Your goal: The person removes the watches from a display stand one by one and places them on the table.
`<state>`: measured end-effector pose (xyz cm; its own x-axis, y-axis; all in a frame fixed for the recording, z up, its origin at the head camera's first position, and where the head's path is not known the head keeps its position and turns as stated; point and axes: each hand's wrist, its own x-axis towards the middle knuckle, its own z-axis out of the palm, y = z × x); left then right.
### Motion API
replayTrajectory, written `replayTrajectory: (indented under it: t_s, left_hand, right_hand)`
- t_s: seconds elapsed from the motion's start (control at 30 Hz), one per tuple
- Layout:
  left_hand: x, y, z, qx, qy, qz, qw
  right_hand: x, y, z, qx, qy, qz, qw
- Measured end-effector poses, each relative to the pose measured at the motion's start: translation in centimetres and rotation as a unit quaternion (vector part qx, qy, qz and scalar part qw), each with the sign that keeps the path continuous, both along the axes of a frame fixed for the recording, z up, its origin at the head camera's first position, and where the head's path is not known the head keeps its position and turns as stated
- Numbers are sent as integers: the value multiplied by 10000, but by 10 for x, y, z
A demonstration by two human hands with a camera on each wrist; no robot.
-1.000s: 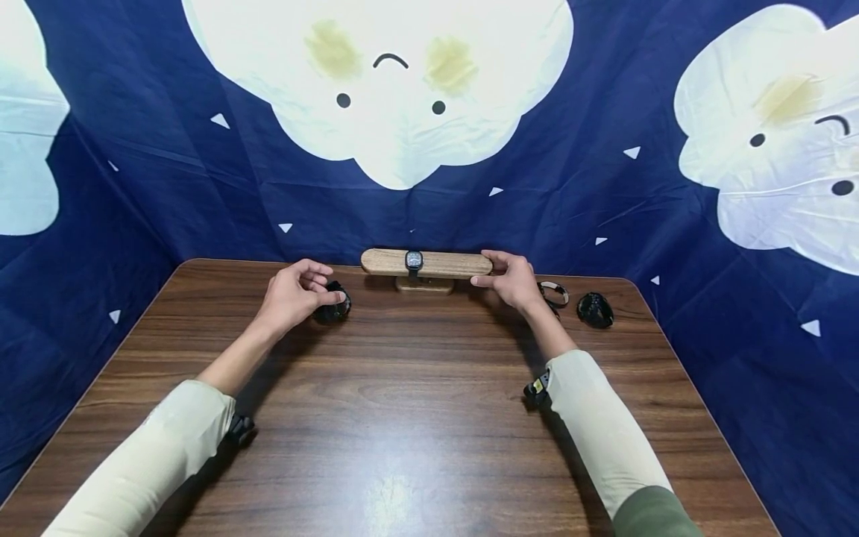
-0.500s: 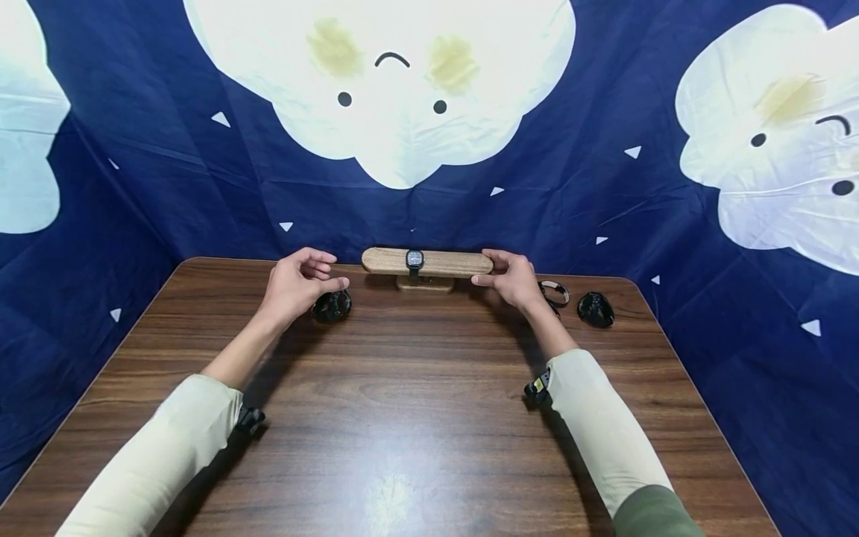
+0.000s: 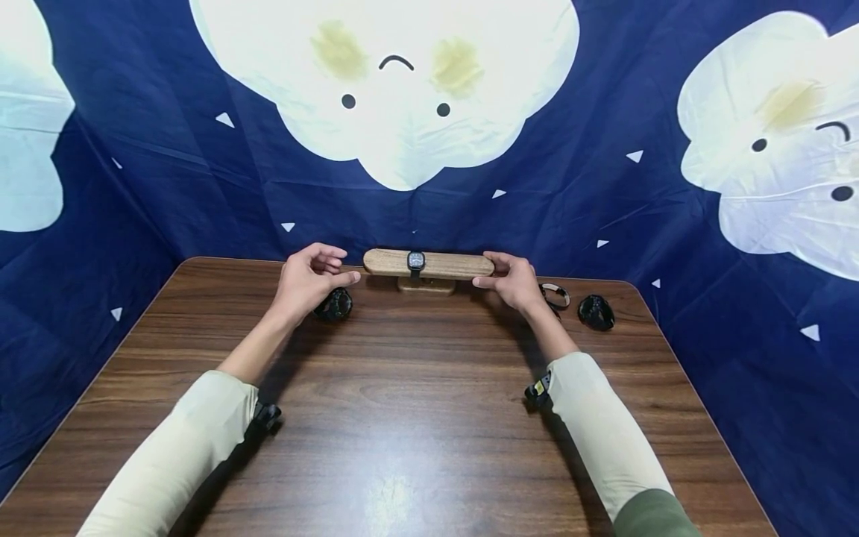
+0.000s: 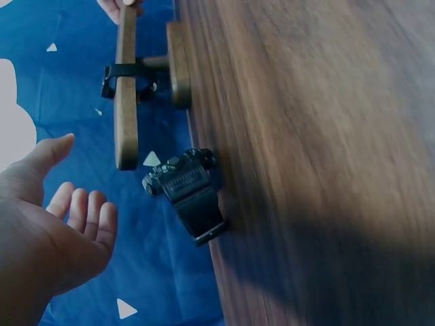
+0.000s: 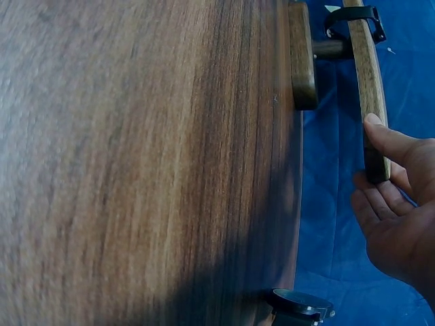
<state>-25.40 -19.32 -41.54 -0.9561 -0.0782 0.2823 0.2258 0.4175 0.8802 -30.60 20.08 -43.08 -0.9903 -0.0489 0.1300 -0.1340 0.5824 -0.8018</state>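
Wooden stand [image 3: 456, 265] is at 12 o'clock on the dark brown wood-grain table [image 3: 403, 365], right by the far edge. Its top is a long bar [image 5: 368, 68], lt. brown w/ visible grain, ends rounded, lying level crosswise approx. 9 to 3 o'clock. A short post [image 5: 332, 49] joins it to a small block base [image 3: 426, 286], also brown w/ rounded corners, standing on the tabletop.

Square-faced watch [image 3: 416, 260] sits on the bar, a bit to the 9 o'clock side of its middle: dark rim, dark screen w/ pale markings, black strap looped round the wood.

R hand [image 3: 515, 283] has the bar's 3 o'clock end in a pinch, thumb on the near face, fingers behind the end & curled. L hand [image 3: 307, 280] is at abt 10:30 from table centre, nothing in it; fingers loosely bent, thumb out toward the bar's 9 o'clock end, near but apart from it. A chunky black watch [image 3: 338, 306] w/ thick strap & side knobs is on the table just below that hand; hand's clear of it in the L wrist view.

Toward 2 o'clock, beside the R forearm: a looped band [image 3: 556, 294], dark outside, pale inside, then a round black item [image 3: 596, 312], prob. another watch, too dark to be sure.

Blue backdrop [image 3: 201, 186] w/ white clouds & small triangles hangs behind. Both sleeves [image 3: 201, 429] are cream at the forearm.
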Motion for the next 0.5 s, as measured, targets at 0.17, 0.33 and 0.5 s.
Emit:
replayTrajectory:
  t_s: [0.17, 0.33, 0.5]
  left_hand:
    - [-3, 5, -1, 67, -20, 0, 10000]
    - [-5, 11, -2, 124, -25, -36, 9999]
    - [-6, 17, -2, 178, 9, -82, 9998]
  right_hand:
    - [1, -1, 0, -7, -2, -18, 10000]
    - [2, -1, 0, -16, -4, -12, 10000]
    - [2, -1, 1, -47, -49, -11, 10000]
